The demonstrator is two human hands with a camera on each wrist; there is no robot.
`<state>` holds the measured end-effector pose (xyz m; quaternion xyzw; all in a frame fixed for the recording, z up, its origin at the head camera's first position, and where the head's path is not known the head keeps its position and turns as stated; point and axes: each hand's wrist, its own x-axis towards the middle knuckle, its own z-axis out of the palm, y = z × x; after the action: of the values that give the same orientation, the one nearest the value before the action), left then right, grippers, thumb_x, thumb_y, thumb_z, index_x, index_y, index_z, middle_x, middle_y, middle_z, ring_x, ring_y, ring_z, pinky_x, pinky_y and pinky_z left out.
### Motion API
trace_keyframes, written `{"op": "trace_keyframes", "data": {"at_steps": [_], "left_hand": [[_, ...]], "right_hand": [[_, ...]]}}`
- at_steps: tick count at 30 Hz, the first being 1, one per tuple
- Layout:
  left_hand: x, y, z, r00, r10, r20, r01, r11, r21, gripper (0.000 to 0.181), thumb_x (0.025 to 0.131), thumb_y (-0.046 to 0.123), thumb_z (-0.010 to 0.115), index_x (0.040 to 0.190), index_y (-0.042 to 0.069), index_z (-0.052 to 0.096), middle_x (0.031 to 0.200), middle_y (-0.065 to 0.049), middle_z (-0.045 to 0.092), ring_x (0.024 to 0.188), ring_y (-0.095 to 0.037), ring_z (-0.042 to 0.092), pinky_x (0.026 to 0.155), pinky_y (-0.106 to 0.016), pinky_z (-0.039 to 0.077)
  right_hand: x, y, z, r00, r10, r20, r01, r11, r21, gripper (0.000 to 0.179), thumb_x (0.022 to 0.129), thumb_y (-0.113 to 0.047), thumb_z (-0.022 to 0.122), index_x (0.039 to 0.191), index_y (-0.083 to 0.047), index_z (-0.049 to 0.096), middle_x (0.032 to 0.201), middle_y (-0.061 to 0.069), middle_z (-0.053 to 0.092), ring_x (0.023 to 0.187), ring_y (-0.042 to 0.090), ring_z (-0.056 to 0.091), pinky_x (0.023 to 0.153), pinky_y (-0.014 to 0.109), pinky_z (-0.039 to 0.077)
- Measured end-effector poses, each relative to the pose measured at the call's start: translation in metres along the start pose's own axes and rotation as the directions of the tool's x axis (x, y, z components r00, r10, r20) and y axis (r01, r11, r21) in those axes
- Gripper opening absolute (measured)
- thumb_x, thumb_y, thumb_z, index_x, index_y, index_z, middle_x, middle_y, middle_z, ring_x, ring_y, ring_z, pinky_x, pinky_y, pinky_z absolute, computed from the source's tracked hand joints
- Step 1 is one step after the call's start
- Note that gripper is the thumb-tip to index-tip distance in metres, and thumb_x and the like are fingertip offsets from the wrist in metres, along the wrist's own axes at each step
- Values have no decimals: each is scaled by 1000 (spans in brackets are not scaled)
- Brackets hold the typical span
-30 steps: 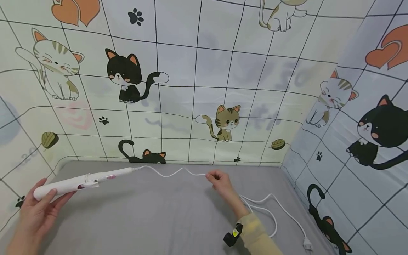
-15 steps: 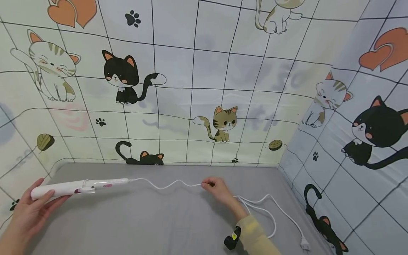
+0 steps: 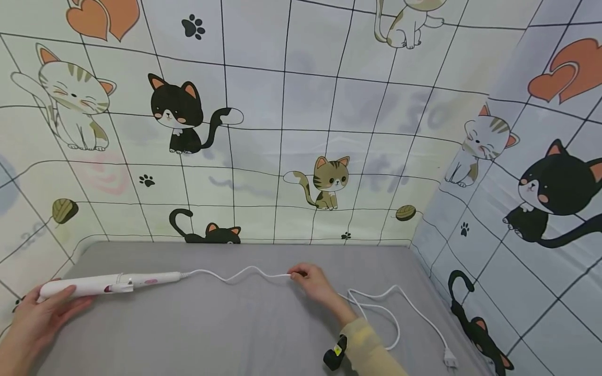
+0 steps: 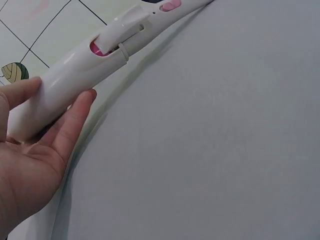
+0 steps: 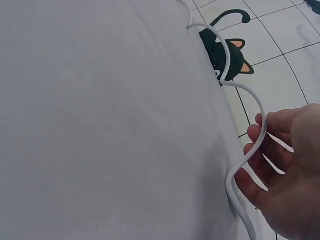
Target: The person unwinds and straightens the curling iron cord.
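At the left in the head view, my left hand (image 3: 44, 318) holds a white curling iron (image 3: 101, 284) by its thick barrel end, thumb on one side and fingers beneath. The left wrist view shows the barrel (image 4: 65, 82), a lever (image 4: 122, 30) and pink parts near the handle. The iron lies nearly level, its handle pointing right. A white power cord (image 3: 235, 278) leaves the handle in loose waves. My right hand (image 3: 314, 287) pinches this cord between thumb and fingers, and in the right wrist view the cord (image 5: 257, 105) runs across the fingers.
Beyond the right hand, the remaining cord (image 3: 397, 318) lies in loose loops on the grey cloth surface (image 3: 226, 334). Its white plug (image 3: 450, 359) rests near the right side. Cat-printed fabric walls (image 3: 263, 104) stand at the back and sides.
Both hands have moved down and slightly left in the head view. The curling iron has gone from tilted up at its handle to nearly level. The right hand keeps its pinch on the cord.
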<state>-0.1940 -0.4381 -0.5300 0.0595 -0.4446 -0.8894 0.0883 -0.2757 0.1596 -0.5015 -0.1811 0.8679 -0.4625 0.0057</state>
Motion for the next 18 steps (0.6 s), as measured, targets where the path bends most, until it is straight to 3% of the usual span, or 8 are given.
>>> {"op": "trace_keyframes", "data": {"at_steps": [4, 6, 7, 9, 11, 13, 15, 18], "left_hand": [[4, 0, -1, 995, -11, -101, 31, 980, 196, 53, 101, -1, 62, 137, 28, 36, 107, 2, 53, 75, -25, 75, 72, -46, 66], [7, 0, 1, 980, -9, -201, 78, 938, 338, 68, 101, 4, 63, 152, 31, 28, 126, -17, 46, 72, -16, 73, 71, -43, 66], [9, 1, 3, 966, -6, -257, 116, 903, 414, 75, 102, 7, 63, 158, 32, 21, 137, -26, 39, 68, -11, 71, 70, -41, 66], [14, 2, 5, 939, 25, -342, 190, 794, 578, 81, 103, 9, 62, 165, 18, 11, 151, -38, 21, 66, -6, 65, 68, -36, 66], [17, 3, 7, 928, 72, -365, 229, 662, 714, 78, 103, 8, 59, 164, 5, 10, 160, -40, 4, 68, -10, 62, 65, -33, 66], [19, 6, 7, 934, 116, -338, 230, 528, 818, 73, 103, 8, 59, 160, -6, 14, 160, -41, 6, 67, -9, 58, 61, -30, 65], [18, 8, 7, 943, 145, -298, 209, 440, 874, 71, 101, 7, 59, 156, -12, 18, 159, -42, 9, 66, -16, 63, 56, -29, 63], [15, 11, 7, 944, 150, -295, 242, 293, 925, 73, 100, 9, 60, 156, -12, 18, 148, -46, 25, 52, -9, 60, 49, -25, 56]], "right_hand": [[-3, -2, -1, 1000, 0, 28, 0, 1000, -4, 15, 101, -9, 64, 110, -3, 74, 104, 7, 73, 91, 16, 63, 73, 25, 53], [-5, -5, -5, 999, -19, 51, 19, 1000, -16, 17, 101, -9, 63, 113, -2, 73, 107, 9, 73, 95, 19, 65, 77, 28, 55], [-8, -7, -7, 997, -29, 66, 30, 999, -28, 19, 102, -11, 62, 115, -1, 72, 109, 10, 73, 98, 21, 65, 80, 30, 56], [-13, -11, -16, 995, -43, 92, 47, 998, -43, 22, 103, -13, 61, 118, 0, 71, 114, 10, 72, 103, 25, 66, 86, 34, 58], [-20, -15, -28, 992, -56, 115, 63, 996, -57, 25, 104, -15, 59, 121, 1, 70, 118, 11, 71, 107, 27, 66, 90, 38, 58], [-28, -17, -43, 989, -55, 134, 63, 996, -60, 28, 105, -17, 58, 123, 2, 69, 121, 13, 69, 110, 29, 65, 93, 40, 57], [-35, -17, -59, 988, -60, 141, 69, 995, -65, 29, 105, -17, 58, 123, 3, 69, 122, 16, 69, 110, 29, 65, 93, 40, 58], [-45, -12, -81, 990, -43, 136, 56, 994, -89, 28, 105, -17, 59, 122, 4, 69, 122, 20, 69, 108, 29, 65, 91, 39, 58]]}}
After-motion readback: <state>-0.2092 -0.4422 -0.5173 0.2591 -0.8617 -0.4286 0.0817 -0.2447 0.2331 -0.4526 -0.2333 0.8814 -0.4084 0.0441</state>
